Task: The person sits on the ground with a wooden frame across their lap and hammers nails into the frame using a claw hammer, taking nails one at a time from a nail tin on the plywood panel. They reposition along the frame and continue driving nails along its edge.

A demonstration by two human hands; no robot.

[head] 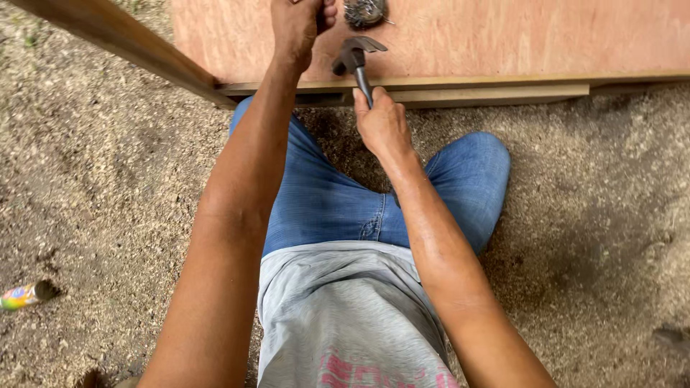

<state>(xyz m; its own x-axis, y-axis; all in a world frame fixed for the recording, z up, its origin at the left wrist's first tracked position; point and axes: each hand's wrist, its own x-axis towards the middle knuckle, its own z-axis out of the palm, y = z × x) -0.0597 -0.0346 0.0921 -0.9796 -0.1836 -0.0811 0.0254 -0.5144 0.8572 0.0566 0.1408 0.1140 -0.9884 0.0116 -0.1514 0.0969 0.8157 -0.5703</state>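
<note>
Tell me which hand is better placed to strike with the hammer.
The right hand: its grip is closed on the hammer handle, head raised over the plywood board. The left hand rests on the board, fingers pinched; what they hold is hidden.

Outdoor carpentry spot, makeshift work site rather than an indoor shop. Sheet of reddish plywood (467, 36) lies flat on timber battens (489, 90) set straight on the ground. Sandy, gravelly dirt (611, 215) all around the plywood, no floor. Claw hammer (357, 57) over the plywood's near edge, pile of nails (363, 11) on the sheet just beyond it. Long wooden beam (122, 39) runs off diagonally to the plywood's left.
</note>
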